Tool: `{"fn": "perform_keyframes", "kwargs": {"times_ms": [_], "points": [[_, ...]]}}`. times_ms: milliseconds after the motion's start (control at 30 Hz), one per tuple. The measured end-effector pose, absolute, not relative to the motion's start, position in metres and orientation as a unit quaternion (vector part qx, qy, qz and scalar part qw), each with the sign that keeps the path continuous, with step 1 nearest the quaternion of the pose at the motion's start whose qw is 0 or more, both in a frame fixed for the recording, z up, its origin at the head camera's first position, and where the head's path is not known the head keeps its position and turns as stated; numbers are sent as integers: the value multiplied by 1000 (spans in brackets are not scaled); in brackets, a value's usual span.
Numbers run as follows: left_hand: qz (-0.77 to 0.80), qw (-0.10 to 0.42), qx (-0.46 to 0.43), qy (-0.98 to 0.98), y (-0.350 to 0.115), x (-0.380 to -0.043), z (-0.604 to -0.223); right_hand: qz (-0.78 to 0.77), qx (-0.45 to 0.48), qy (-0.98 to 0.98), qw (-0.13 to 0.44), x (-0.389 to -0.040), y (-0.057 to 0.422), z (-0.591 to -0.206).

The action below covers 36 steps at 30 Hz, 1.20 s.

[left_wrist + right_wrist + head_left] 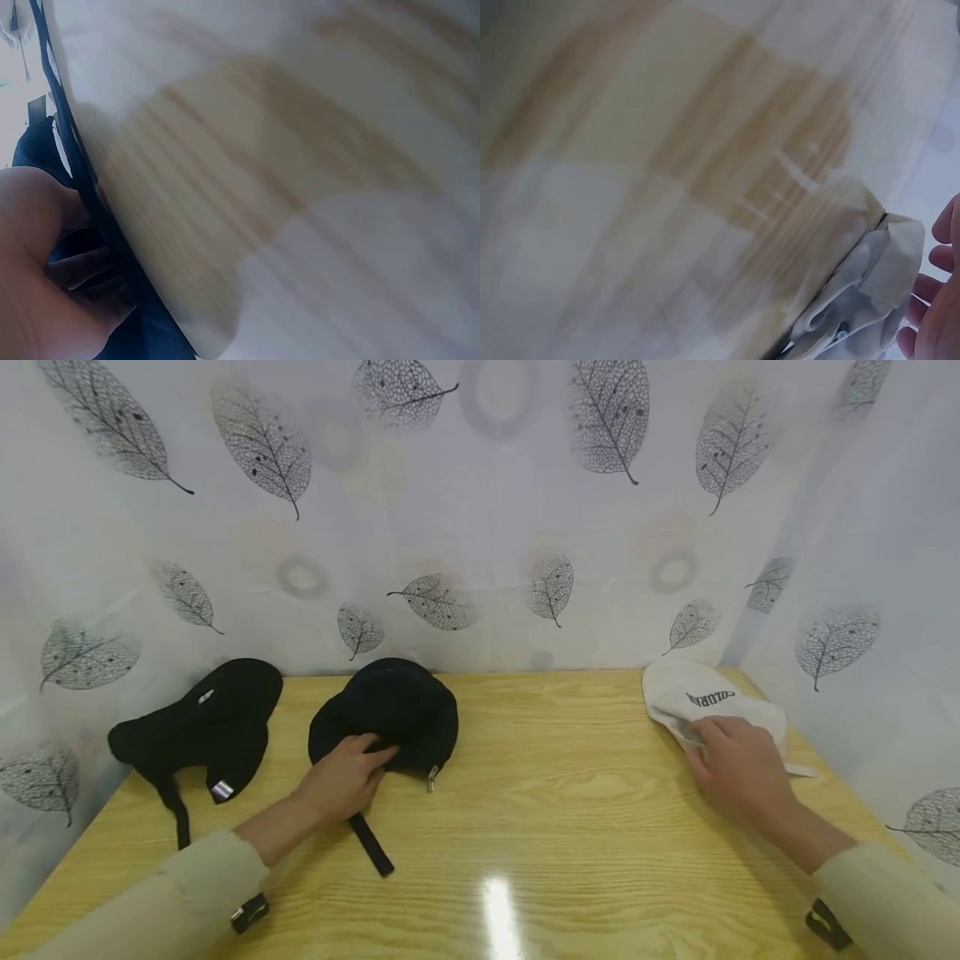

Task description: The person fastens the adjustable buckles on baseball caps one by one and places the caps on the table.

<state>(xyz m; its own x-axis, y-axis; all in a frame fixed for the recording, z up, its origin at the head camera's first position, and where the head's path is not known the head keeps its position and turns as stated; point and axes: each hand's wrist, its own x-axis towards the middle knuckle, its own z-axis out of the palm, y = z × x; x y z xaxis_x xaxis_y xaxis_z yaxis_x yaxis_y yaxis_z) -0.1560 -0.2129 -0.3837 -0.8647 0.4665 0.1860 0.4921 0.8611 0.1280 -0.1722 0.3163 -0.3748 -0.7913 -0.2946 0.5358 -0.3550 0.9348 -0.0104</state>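
Nearest: left sleeve (pixel 168 885) and right sleeve (pixel 892 893), both cut off, on the near side of the middle cap (pixel 390 693). Left hand (pixel 343 783) at that cap's near rim, some fingers inside; thumb unclear, cannot tell if its grip pinches. Right hand (pixel 738 768) touches the white cap (pixel 718 692), well right of the middle cap; fingers bent, pinch indiscernible, lettering partly legible. Left cap (pixel 206 714): on the surface (pixel 562 810), left of the middle cap. Curtain (pixel 480 527) behind it, top cut off.
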Motion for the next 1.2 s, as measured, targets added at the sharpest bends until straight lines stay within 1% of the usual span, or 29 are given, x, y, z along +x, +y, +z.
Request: {"fn": "perform_keyframes", "kwargs": {"times_ms": [300, 633, 767, 900, 1067, 1200], "points": [[-86, 58, -269, -958, -196, -158, -385, 63, 178, -948, 257, -170, 304, -373], [-76, 70, -283, -954, -178, -160, -385, 71, 187, -945, 260, -170, 296, -373], [-72, 77, -287, -952, -174, -160, -387, 72, 188, -949, 241, -170, 289, -373], [-73, 70, -287, -952, -169, -161, -388, 68, 195, -953, 221, -171, 280, -373], [-72, 50, -286, -954, -162, -164, -389, 67, 226, -941, 244, -173, 269, -375], [-73, 46, -291, -953, -154, -165, -389, 70, 249, -928, 269, -175, 261, -376]]}}
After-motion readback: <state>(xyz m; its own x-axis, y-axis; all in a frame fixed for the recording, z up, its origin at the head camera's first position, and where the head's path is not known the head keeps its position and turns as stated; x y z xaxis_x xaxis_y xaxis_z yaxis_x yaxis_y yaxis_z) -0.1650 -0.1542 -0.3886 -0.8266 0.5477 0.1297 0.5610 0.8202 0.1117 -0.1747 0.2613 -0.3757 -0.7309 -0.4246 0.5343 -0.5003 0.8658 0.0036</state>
